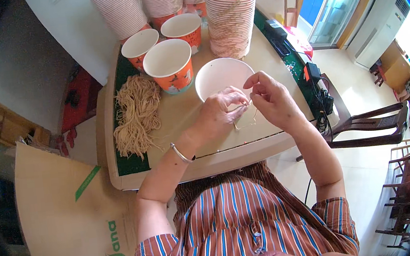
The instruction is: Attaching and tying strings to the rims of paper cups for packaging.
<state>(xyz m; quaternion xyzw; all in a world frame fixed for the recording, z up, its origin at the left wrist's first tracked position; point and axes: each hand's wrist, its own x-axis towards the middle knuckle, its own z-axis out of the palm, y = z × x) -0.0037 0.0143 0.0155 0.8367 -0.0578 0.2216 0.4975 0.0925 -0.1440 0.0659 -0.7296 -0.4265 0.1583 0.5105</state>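
Observation:
Both hands meet over the table's near part, just in front of a white-lined paper tub (220, 71). My left hand (219, 112), with a bangle at the wrist, pinches a thin beige string (254, 118). My right hand (273, 100) has thumb and forefinger closed on the same string, close to the left fingertips. A loose string end dangles below the fingers. The hands partly hide the tub's near side. To the left lies a thick bundle of beige strings (137, 116).
Three orange paper tubs stand behind the bundle, the nearest tub (175, 76) beside it. Tall stacks of nested tubs (232, 27) rise at the back. Black adapters and cables (321, 101) lie along the right edge. A wooden chair (370, 126) stands right; a large cardboard sheet (74, 216) leans left.

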